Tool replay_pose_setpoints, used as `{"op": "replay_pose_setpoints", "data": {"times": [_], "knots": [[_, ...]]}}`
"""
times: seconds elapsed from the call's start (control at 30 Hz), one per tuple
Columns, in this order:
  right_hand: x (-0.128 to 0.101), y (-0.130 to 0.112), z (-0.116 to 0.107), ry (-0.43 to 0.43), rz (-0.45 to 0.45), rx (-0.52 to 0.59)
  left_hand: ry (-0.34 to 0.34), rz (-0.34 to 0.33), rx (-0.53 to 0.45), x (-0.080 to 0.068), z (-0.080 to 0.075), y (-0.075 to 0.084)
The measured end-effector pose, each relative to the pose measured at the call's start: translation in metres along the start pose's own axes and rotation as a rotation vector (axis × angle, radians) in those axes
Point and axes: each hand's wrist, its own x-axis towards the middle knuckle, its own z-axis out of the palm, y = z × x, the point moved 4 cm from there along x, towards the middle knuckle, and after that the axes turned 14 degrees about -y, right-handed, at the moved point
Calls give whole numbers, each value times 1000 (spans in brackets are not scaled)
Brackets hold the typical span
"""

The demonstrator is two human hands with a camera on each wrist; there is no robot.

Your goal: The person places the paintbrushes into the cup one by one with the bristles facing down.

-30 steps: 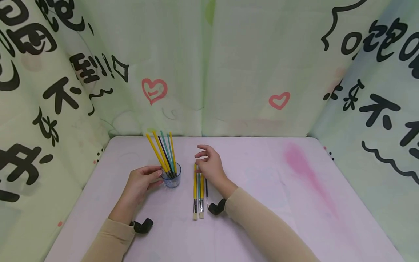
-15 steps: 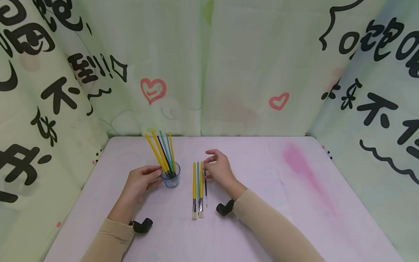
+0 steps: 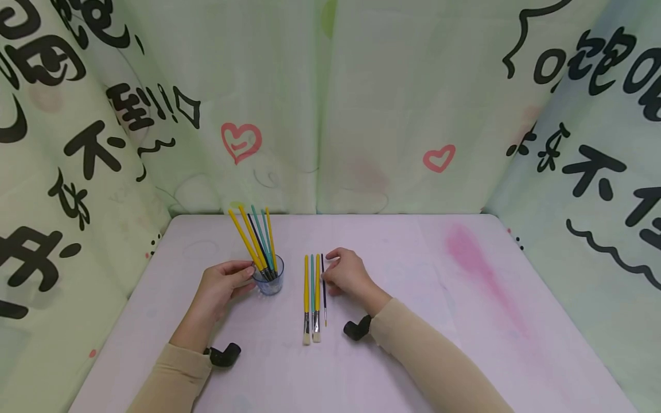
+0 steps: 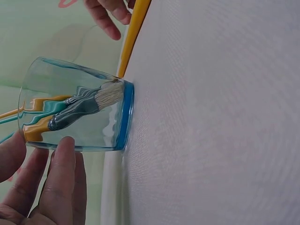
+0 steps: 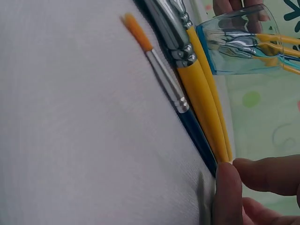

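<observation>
Left hand (image 3: 219, 287) resting on the pale counter (image 3: 413, 344), fingers (image 4: 63, 178) curling around the near-left wall of the clear blue-based cup (image 3: 270, 282), touching the glass. Cup standing upright on the counter, holding a bunch of yellow, teal and dark brushes (image 3: 256, 241), bristles down against the cup base, handles fanning up and away from the cup.

Right hand (image 3: 348, 275) lying on the counter just right of the cup, well apart from it. Fingertips (image 5: 227, 187) pressed together at the far handle end of the thin dark brush (image 3: 323, 289), possibly pinching it; exact contact being hard to confirm from the wrist view, where motion blur is softening the handle. Thin dark brush lying flat, orange tip (image 5: 136, 30) pointing toward the near counter edge.

Lying between the cup and the thin dark brush: a row of three larger brushes (image 3: 311, 298), two yellow-handled with one teal-handled between them, side by side and touching, white bristles toward the near edge. Thin dark brush sitting just beside the rightmost yellow handle.

Beige sleeves (image 3: 423, 355) covering both forearms, a black wrist mount (image 3: 357, 328) showing at each cuff. Printed green curtain (image 3: 320, 103) enclosing the counter behind the cup and on both sides.
</observation>
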Motion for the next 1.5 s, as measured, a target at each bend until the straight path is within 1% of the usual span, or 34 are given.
{"op": "replay_pose_setpoints", "data": {"times": [0.2, 0.43, 0.7, 0.8, 0.97, 1.07, 1.13, 1.23, 1.37, 1.43, 1.5], "knots": [[3, -4, 4, 27, 8, -148, 2, -3, -5, 0, -1, 0], [8, -5, 4, 59, 11, -278, -1, 0, -1, 0, 1, 1], [3, -17, 4, 118, -16, -447, 8, -3, 0, -1, 1, 1], [1, -21, 5, 112, -9, -488, 12, -6, -3, 0, 0, 0], [3, -23, 8, 97, 7, -525, 16, -17, -6, 2, -2, -1], [4, -22, 7, 87, 23, -526, 13, -15, 0, 2, -2, -1], [6, -20, 4, 70, 43, -494, 13, -12, 4, 2, -2, -1], [8, -18, -2, 30, 79, -382, 11, -5, 7, 1, -2, -1], [9, -13, -8, 1, 122, -177, 10, 0, 2, 1, -2, -1], [9, -11, -10, 4, 116, -103, 6, 1, 2, 0, -1, -1], [8, -10, -11, 13, 87, -50, 8, 0, 3, 0, -1, 0]]}}
